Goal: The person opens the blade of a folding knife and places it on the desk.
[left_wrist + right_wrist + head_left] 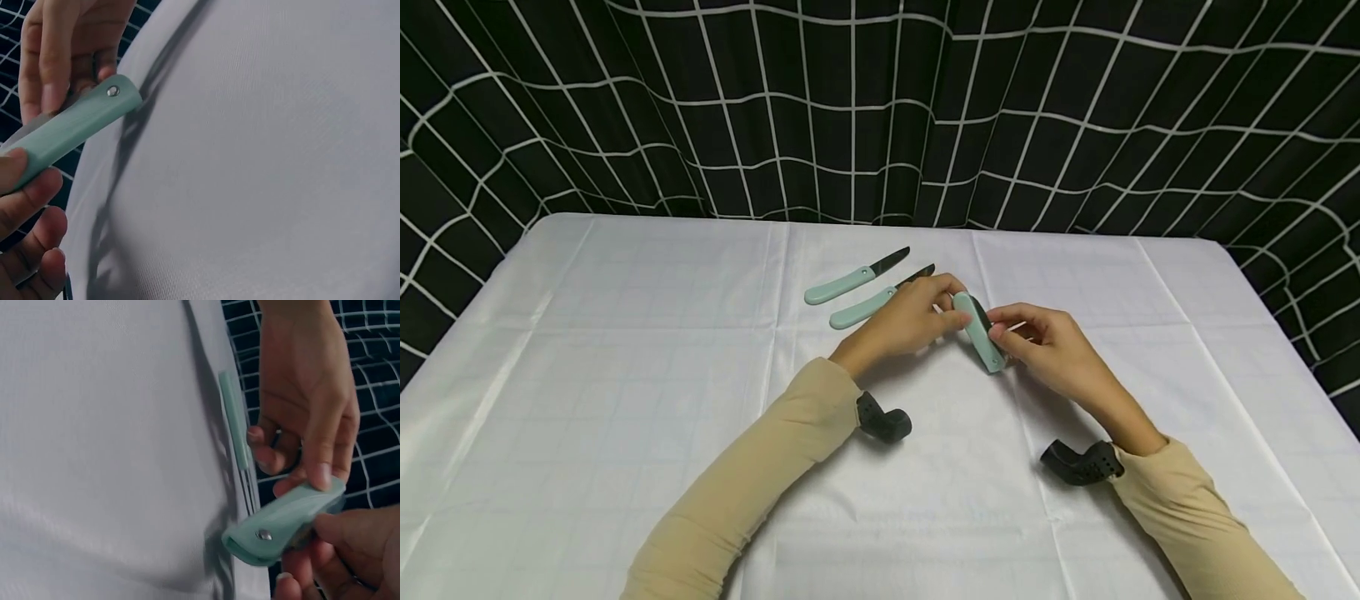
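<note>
My left hand (910, 315) pinches one end of a folding knife (977, 333) with a mint-green handle and a dark blade, held a little above the table. From the right, the thumb and fingers of my right hand (1047, 346) pinch the blade along the handle's side. The blade lies close along the handle, partly folded in. A metal pivot pin shows at the handle's near end in both wrist views. Two similar knives, a far one (838, 286) and a nearer one (859, 312), lie unfolded beyond my left hand, which partly covers the nearer one.
A white cloth (625, 400) with fold creases covers the table. Behind it hangs a black curtain (827, 75) with a white grid. Black wrist mounts, one left (883, 419) and one right (1078, 463), stick out from the beige sleeves.
</note>
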The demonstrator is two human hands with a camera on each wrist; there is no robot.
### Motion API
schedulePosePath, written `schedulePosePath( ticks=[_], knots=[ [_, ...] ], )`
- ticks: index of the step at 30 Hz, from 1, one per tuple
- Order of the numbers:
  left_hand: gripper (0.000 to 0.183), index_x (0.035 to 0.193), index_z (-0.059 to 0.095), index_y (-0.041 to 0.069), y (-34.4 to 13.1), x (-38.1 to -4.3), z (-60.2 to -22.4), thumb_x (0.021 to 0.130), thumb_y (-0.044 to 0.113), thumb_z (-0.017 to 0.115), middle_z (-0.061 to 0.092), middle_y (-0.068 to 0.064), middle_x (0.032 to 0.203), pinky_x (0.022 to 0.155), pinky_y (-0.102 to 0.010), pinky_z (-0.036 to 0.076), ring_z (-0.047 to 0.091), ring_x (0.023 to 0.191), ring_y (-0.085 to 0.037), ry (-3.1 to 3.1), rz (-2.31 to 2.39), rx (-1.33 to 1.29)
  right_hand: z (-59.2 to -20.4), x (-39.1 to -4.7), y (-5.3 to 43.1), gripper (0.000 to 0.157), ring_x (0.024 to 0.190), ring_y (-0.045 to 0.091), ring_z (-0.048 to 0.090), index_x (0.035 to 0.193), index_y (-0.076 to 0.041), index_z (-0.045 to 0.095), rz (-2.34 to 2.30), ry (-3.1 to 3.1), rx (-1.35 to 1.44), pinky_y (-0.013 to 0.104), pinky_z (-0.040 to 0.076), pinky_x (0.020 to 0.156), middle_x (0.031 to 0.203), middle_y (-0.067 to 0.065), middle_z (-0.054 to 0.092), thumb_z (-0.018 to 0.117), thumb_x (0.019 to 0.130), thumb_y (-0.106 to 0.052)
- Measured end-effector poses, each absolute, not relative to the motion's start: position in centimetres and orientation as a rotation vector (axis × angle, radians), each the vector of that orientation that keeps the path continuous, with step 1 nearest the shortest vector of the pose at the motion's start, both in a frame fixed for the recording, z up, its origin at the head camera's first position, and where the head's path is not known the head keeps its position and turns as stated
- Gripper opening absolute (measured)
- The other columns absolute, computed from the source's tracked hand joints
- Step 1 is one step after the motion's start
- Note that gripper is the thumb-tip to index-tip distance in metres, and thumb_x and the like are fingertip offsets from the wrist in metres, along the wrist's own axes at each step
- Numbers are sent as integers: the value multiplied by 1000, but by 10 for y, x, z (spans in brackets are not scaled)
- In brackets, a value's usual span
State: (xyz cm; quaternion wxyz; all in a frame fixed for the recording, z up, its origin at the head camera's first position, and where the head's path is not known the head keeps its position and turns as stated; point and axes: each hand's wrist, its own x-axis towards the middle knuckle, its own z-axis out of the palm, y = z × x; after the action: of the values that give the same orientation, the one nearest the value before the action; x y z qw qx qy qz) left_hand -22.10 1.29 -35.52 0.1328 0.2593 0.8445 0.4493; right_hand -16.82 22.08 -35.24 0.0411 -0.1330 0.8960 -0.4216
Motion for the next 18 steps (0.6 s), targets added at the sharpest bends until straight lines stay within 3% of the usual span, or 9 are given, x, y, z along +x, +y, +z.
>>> schedulePosePath(
  ticks=[7, 18],
  knots=[
    [17, 113, 61, 10, 10, -211, -351, 102, 21, 55, 72, -3, 91, 66, -20, 41, 53, 69, -11, 2449, 1319, 778, -350, -164, 214, 22, 66, 6, 58, 113, -2, 70, -1274, 2902, -440, 18, 44, 59, 88, 14, 71, 63, 98, -16],
    [16, 109, 61, 7, -1, -198, -344, 100, 21, 59, 75, -9, 93, 60, -20, 41, 50, 64, -11, 2361, 1358, 782, -346, -158, 205, 18, 63, 8, 61, 105, -4, 72, -1297, 2957, -511, 18, 46, 59, 92, 12, 74, 65, 97, -18]
  ],
)
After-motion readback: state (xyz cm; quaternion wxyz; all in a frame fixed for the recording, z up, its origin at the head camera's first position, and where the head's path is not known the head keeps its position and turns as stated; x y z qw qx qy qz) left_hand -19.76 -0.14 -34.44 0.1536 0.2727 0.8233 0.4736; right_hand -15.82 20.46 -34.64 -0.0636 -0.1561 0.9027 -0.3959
